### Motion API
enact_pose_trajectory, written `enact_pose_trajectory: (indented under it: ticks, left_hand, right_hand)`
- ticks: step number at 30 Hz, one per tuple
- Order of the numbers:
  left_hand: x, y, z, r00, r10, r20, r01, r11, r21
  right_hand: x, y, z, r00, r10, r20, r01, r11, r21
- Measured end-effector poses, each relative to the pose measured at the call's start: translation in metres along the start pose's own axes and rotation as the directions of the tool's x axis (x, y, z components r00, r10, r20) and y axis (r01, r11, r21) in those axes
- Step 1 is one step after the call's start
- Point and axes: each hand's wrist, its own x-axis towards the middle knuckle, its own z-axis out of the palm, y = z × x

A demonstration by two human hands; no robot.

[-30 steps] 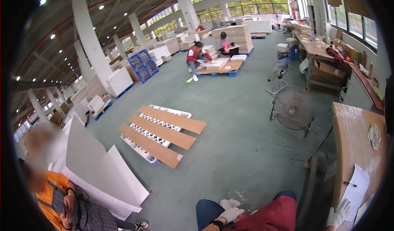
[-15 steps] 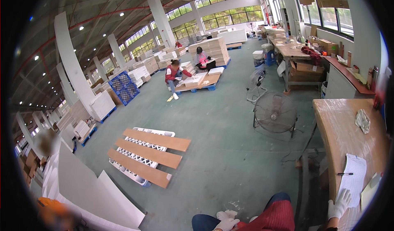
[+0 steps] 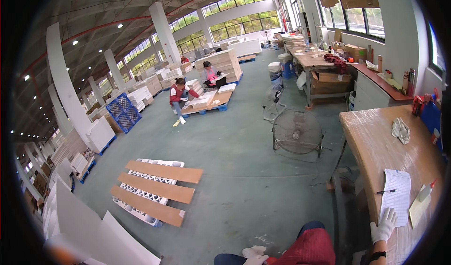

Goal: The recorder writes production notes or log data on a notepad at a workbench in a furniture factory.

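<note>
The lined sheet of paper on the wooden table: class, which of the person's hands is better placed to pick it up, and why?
The right hand, probably: gloved, it already rests on the lower edge of the sheet of paper on the wooden table. The left hand lies low by the knee, away from the table.

Three wooden boards [image 3: 157, 189], two floor fans [image 3: 297, 132], one pen [image 3: 386, 191]

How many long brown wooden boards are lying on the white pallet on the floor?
3: the far long brown wooden board, the middle one and the near one, side by side across the white plastic pallet.
</note>
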Motion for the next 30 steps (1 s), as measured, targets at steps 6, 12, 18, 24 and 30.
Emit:
enact_pose_trajectory:
  ticks: [6, 12, 18, 24, 30]
  left_hand:
    - [0.016, -0.023, 0.006, 0.997, -0.08, 0.011, 0.08, 0.989, -0.127]
    - [0.026, -0.046, 0.004, 0.994, 0.106, -0.01, -0.106, 0.994, 0.032]
    - [0.001, 0.008, -0.03, 0.981, -0.176, -0.079, 0.079, 0.741, -0.667]
    - [-0.037, 0.1, -0.075, 0.995, 0.074, -0.06, -0.093, 0.622, -0.777]
    - [-0.034, 0.132, -0.035, 0.793, 0.605, 0.067, -0.258, 0.434, -0.863]
  right_hand:
    - [-0.002, -0.005, -0.004, 1.0, -0.002, -0.011, 0.002, 1.0, -0.01]
    - [-0.001, 0.005, 0.003, 0.998, -0.03, -0.055, 0.033, 0.998, 0.048]
    - [-0.018, -0.049, 0.01, 0.85, -0.31, -0.426, 0.456, 0.837, 0.301]
    - [-0.072, -0.192, 0.008, 0.627, -0.754, 0.196, 0.224, 0.415, 0.882]
    - [-0.153, -0.281, 0.037, 0.181, -0.963, 0.199, -0.142, 0.175, 0.974]
